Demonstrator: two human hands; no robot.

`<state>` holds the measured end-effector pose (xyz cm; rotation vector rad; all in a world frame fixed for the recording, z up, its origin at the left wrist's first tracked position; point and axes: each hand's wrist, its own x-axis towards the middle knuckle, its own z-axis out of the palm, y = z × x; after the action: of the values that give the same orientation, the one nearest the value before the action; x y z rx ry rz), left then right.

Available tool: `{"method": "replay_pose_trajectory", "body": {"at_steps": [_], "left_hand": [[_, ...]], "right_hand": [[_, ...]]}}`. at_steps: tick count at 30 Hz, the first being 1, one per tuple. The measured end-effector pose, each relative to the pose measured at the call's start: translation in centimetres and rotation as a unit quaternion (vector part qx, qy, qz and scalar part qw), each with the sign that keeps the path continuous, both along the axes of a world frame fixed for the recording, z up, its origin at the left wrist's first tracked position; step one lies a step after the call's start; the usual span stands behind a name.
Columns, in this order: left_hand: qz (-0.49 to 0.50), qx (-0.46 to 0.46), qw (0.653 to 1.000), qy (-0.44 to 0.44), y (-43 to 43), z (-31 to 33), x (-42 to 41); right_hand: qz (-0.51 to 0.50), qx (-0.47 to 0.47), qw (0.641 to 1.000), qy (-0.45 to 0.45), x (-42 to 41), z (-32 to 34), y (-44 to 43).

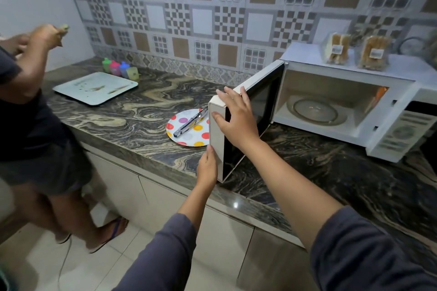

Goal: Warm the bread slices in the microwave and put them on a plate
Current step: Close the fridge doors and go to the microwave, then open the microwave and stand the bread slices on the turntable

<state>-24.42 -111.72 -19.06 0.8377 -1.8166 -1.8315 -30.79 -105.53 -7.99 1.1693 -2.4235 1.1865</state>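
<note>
The white microwave [354, 111] stands on the right of the marble counter with its door [250, 106] swung wide open. Inside, the glass turntable [315, 110] is bare. My right hand [236, 118] grips the door's free edge near the top. My left hand [208, 163] presses flat against the same edge lower down. Two clear bags of bread slices [337, 48] [373, 53] sit on top of the microwave. A polka-dot plate [189, 136] with metal tongs [190, 121] on it lies on the counter, partly behind the door.
A pale tray [94, 87] and several small coloured cups [120, 68] sit at the counter's far left. Another person [30, 111] stands at the left, close to the counter, arms raised. The counter's front edge [165, 163] runs diagonally above white cabinets.
</note>
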Motion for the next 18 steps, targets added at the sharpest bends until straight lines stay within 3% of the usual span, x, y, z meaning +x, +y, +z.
{"method": "replay_pose_trajectory", "body": {"at_steps": [4,8,13,18], "left_hand": [[0.027,-0.017,0.998,0.051,-0.7,3.3,-0.4],[0.037,-0.083,0.991,0.103,-1.8,8.3,-1.8],[0.07,-0.165,0.965,0.19,-0.7,16.7,-4.7],[0.018,-0.225,0.946,0.233,3.0,22.1,-11.1]], "right_hand": [[0.084,-0.096,0.989,-0.075,-0.7,0.2,1.7],[0.126,-0.131,0.978,-0.1,-1.7,1.0,4.2],[0.096,-0.175,0.976,-0.086,-5.0,4.2,7.3],[0.058,-0.21,0.975,-0.054,-10.4,7.4,11.5]]}}
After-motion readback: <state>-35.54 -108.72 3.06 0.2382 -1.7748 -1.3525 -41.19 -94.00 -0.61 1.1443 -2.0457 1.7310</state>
